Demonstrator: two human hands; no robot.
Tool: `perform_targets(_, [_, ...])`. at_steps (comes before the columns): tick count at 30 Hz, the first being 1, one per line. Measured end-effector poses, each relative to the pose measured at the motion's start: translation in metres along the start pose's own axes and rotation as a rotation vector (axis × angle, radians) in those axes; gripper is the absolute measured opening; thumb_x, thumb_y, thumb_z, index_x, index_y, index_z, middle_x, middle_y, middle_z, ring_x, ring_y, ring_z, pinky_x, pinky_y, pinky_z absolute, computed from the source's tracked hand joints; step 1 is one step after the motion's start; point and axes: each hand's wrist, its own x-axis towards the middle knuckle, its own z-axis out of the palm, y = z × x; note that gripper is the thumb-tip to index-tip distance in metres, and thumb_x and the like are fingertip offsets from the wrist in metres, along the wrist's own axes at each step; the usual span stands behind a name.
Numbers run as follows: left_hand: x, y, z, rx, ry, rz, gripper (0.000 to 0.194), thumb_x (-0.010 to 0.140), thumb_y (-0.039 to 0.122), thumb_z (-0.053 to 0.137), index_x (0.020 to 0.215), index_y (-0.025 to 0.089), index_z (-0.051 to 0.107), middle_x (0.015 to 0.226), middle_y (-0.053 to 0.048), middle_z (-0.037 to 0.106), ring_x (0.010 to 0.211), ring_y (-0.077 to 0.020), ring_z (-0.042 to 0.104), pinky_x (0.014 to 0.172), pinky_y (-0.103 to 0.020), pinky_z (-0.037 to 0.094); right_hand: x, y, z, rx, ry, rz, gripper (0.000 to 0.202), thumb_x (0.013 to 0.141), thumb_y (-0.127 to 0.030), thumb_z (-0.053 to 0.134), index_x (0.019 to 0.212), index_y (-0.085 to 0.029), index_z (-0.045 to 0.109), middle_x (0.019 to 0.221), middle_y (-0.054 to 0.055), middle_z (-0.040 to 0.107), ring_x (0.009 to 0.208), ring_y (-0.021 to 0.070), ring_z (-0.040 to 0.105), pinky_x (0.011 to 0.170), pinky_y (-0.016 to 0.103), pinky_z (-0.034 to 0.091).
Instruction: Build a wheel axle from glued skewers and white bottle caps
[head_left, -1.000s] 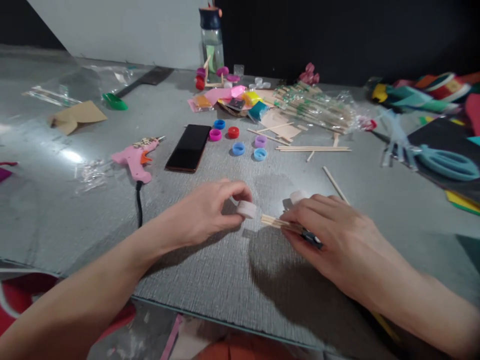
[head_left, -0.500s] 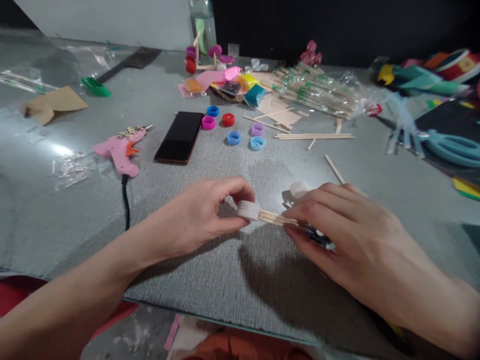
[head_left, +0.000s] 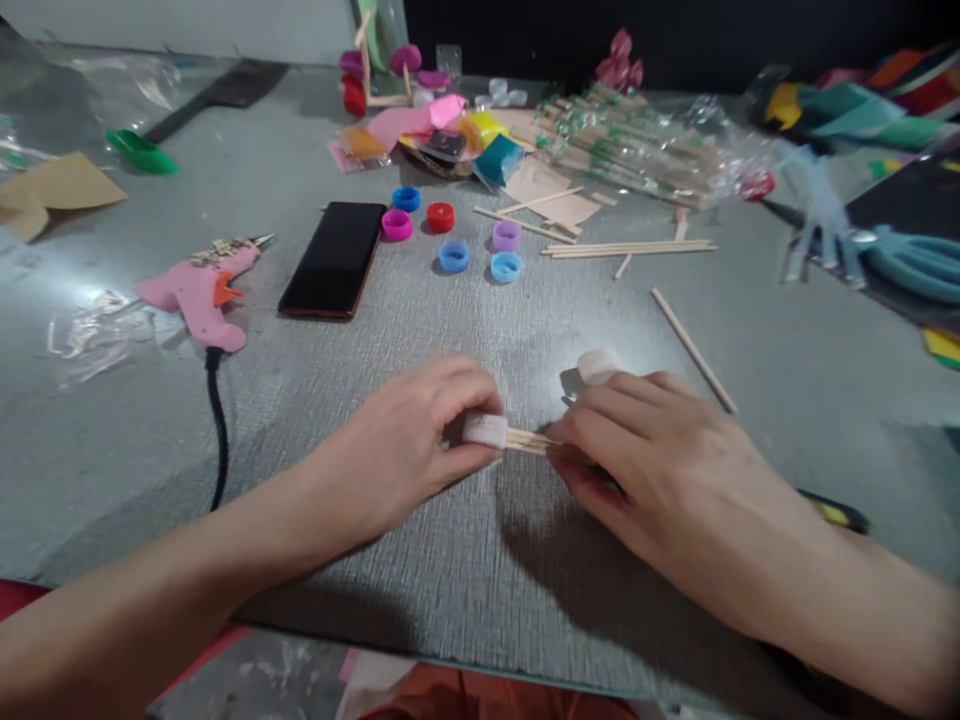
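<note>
My left hand pinches a white bottle cap between thumb and fingers, just above the grey tabletop. Thin wooden sticks run from the cap to my right hand, whose thumb and fingertips are closed on them. What lies farther inside the right palm is hidden. Beyond the right fingers stands another white bottle cap. A loose wooden stick rests on the table past the right knuckles.
A pink glue gun with its black cord lies left of a phone. Several coloured caps and wooden sticks lie farther back. Blue-handled scissors are at right, and a cutter shows beside my right forearm.
The view has shifted slightly. The cap has turned a little in my left hand, and my right hand has come closer to it along the sticks.
</note>
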Motion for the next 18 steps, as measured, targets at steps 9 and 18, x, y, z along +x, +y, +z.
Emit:
perform_targets(9, [-0.0015,-0.0013,-0.002,-0.055,0.071,-0.023,0.008,0.091,0.021,0.065,0.098,0.024,0.064,0.093,0.002,0.068,0.083,-0.0164,0.062,0.075,-0.032,0.047,0.0003,0.004,0.0002,0.066,0.059,0.044,0.013,0.098,-0.02,0.053,0.092,-0.019,0.065,0.091,0.009,0.067,0.088,0.0279,0.061,0.076,0.042,0.043])
perform_targets(18, [0.0004,0.0009,0.0022,-0.038,0.052,-0.034,0.008,0.09,0.027,0.066,0.097,0.026,0.066,0.101,-0.001,0.072,0.094,-0.0214,0.065,0.087,-0.038,0.051,0.0002,0.0039,0.0004,0.069,0.062,0.027,0.012,0.097,-0.018,0.055,0.092,-0.018,0.066,0.088,0.007,0.065,0.085,0.027,0.061,0.076,0.041,0.043])
